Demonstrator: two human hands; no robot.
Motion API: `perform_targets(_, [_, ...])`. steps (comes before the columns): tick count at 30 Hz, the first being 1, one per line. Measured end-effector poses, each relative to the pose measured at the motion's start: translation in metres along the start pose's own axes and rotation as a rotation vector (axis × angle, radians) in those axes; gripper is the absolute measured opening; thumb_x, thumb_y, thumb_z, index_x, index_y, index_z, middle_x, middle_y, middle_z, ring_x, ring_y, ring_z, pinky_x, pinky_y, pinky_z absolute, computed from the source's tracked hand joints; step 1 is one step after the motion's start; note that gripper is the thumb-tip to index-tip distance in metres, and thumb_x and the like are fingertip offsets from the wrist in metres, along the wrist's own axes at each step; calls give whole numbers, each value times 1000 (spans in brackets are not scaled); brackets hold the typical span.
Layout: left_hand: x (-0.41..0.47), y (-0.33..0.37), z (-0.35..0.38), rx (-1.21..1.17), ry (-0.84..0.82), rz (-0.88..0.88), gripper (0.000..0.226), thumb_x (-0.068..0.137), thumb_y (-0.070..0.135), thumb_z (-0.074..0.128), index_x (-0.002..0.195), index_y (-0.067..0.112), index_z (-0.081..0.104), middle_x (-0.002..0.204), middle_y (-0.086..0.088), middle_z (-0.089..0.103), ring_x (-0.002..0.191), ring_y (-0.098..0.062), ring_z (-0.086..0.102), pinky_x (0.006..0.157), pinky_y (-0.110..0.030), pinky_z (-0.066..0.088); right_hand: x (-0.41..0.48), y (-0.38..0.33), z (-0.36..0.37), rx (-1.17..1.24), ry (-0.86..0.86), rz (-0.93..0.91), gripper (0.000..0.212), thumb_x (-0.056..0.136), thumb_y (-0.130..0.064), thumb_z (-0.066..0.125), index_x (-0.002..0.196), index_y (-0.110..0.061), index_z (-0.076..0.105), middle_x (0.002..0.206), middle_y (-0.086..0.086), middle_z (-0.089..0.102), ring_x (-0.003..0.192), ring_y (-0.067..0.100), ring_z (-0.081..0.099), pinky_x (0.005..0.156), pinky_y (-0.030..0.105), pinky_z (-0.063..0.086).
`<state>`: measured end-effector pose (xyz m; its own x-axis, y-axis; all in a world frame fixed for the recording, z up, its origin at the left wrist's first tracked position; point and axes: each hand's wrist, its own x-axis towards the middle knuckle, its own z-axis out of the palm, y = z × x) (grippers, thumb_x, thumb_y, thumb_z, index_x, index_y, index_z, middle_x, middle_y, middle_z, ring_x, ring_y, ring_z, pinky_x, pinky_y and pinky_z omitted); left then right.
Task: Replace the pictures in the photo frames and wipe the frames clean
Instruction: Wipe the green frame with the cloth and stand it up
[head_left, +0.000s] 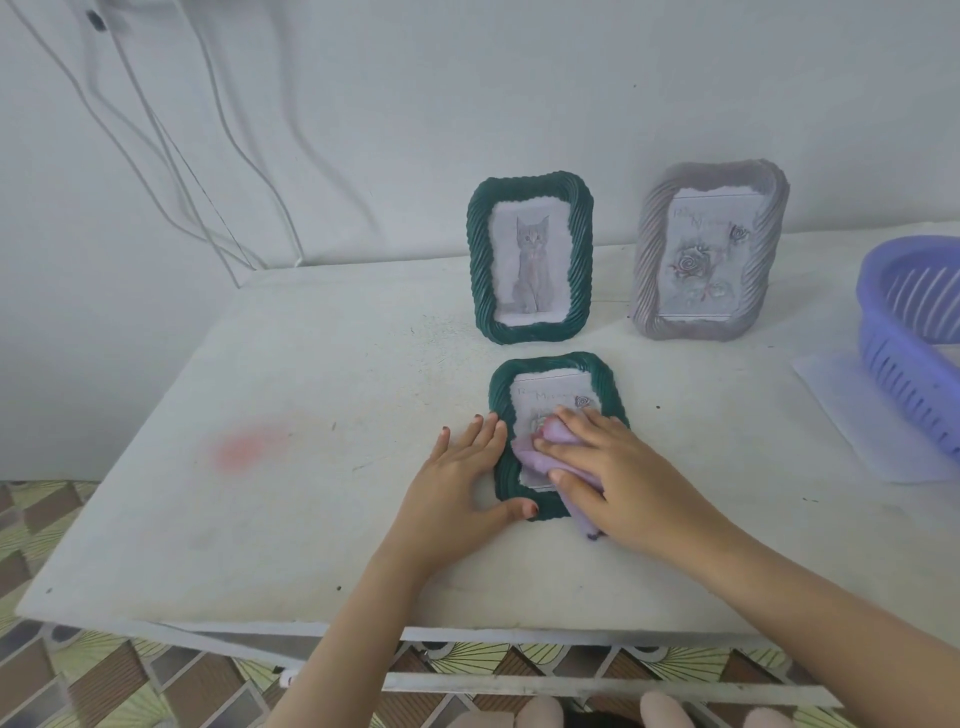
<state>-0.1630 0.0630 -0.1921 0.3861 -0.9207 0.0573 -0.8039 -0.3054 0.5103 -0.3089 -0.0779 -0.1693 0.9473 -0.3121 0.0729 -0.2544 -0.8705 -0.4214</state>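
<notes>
Fingers of the left hand (457, 467) lay straight on the worktop (260, 364), set against the left rim of the flat green frame (556, 365) with the thumb at its lower edge, likely to stop it sliding. Behind it the cat frame (582, 249) stood upright, apparently set aside. The flat frame lay face up near the front edge, so the right hand (628, 467) could press the lilac cloth (531, 455) onto its glass with fingers laid flat. Further right stood the grey frame (649, 260), then a purple basket (904, 332), out of the way.
</notes>
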Motion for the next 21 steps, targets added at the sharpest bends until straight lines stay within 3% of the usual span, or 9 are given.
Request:
perform_targets(3, [0,0,0,-23,1,-1,99,66,75,44,146,23,16,149,15,7,137,6,0,113,-21,-8,26,12,1,-111,31,98,50,93,-46,23,140,-34,35,155,1,18,141,28,15,114,40,7])
perform_targets(5, [-1,0,0,-30,3,-2,94,70,69,49,146,23,18,152,12,10,138,5,2,113,-22,-8,46,17,-1,-147,44,146,46,97,-38,31,142,-30,32,155,5,16,141,31,13,114,43,6])
perform_targets(9, [-2,1,0,-31,8,-4,91,73,65,51,146,23,18,153,9,12,139,3,3,114,-23,-7,62,13,-2,-92,54,113,44,97,-31,38,140,-24,38,154,8,19,139,33,15,114,38,5])
perform_targets(12, [-2,0,0,-13,6,2,92,73,70,50,145,24,16,153,9,12,138,2,2,115,-24,-6,41,0,-4,32,-20,66,43,97,-32,37,140,-30,35,156,-1,12,143,26,5,113,32,0])
perform_targets(14, [-2,0,0,-5,7,3,93,72,72,50,145,27,14,152,11,11,139,2,2,114,-23,-5,20,-9,-4,81,-57,25,42,97,-33,38,139,-34,37,156,-7,12,144,20,4,112,30,6])
perform_targets(17, [-2,-2,0,-4,9,-5,91,75,66,55,146,24,17,151,12,10,140,1,3,114,-22,-6,-9,-10,-5,62,-66,6,41,96,-36,39,137,-35,40,155,-11,13,143,15,6,111,27,10])
perform_targets(21, [-1,-2,1,-20,6,-12,101,65,77,44,146,23,18,150,14,9,138,4,2,113,-21,-6,-26,-1,-13,13,-55,68,40,96,-38,38,136,-39,37,155,-11,9,143,15,9,108,22,3])
